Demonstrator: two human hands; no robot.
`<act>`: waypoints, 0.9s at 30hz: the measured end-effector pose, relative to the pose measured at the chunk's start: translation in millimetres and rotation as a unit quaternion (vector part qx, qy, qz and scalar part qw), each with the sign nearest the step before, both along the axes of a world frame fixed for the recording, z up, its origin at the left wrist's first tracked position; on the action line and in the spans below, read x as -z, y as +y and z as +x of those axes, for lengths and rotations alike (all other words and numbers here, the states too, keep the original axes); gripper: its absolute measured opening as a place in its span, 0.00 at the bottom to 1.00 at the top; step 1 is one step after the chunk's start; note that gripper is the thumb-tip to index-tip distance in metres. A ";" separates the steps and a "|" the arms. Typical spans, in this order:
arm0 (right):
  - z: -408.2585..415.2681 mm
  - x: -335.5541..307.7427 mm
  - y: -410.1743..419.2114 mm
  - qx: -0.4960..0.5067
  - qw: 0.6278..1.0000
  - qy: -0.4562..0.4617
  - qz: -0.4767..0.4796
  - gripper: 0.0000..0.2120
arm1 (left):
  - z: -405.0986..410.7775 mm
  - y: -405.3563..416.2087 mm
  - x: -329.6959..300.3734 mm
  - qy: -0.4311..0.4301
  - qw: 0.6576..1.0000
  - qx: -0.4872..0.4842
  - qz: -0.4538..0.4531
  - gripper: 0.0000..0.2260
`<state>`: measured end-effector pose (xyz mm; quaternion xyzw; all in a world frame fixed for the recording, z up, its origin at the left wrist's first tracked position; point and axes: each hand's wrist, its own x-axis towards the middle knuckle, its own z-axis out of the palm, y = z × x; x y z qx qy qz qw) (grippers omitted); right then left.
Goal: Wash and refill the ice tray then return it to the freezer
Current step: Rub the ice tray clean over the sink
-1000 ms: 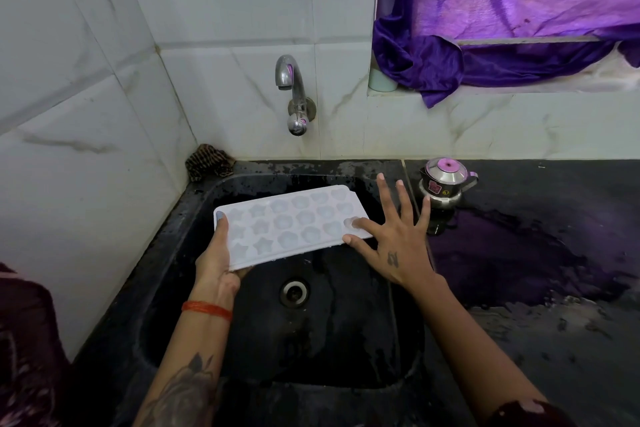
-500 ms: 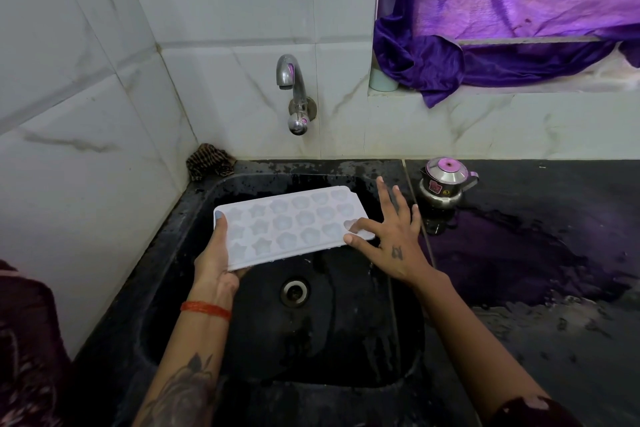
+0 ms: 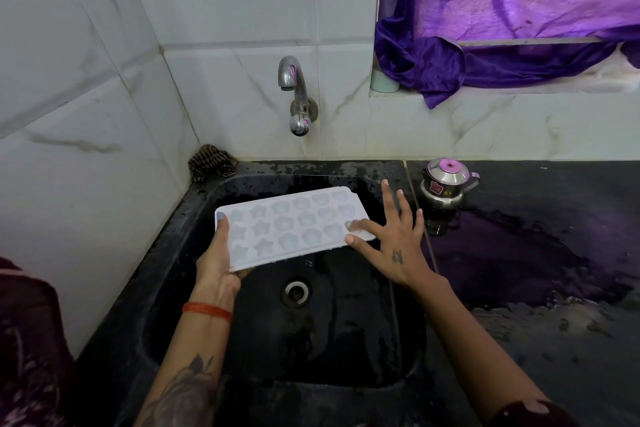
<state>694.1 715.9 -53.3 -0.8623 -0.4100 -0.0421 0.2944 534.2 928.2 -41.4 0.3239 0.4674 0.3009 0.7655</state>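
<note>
White plastic marks out the ice tray (image 3: pixel 289 225), which is held level over the black sink (image 3: pixel 194 218), above and slightly behind the drain (image 3: pixel 295 291), with its star and flower moulds facing up. Its long axis runs from left to right, rising a little toward the far right corner, so that one short end is taken by each hand. The near left end is gripped by the left hand (image 3: pixel 217 263): the thumb is laid flat along the top edge and the fingers are curled out of sight beneath. At the opposite end only light contact is made by the right hand (image 3: pixel 394 239), whose fingers are spread and nearly straight, the thumb and first finger touching the near right corner and nothing being clasped. The tap (image 3: pixel 294 94) is fixed to the wall behind the tray's middle, its spout above and beyond the far long edge, and no water can be seen running. The tap is judged to be nearer to the free right hand, while the tray would be carried by the left. Whether water is held in the moulds cannot be told.
</note>
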 end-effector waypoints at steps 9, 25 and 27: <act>1.8 -4.3 -2.2 -0.021 0.999 0.026 -0.003 0.26 | -2.4 -1.5 0.1 0.002 1.000 0.002 -0.007 0.21; -1.0 -4.4 6.8 -0.013 0.997 -0.029 0.069 0.20 | 0.6 -2.7 -5.1 0.000 1.000 0.000 -0.015 0.18; -4.3 -6.2 11.3 -0.035 0.995 -0.031 0.084 0.17 | 0.9 -2.6 -4.2 0.002 1.000 -0.001 -0.015 0.19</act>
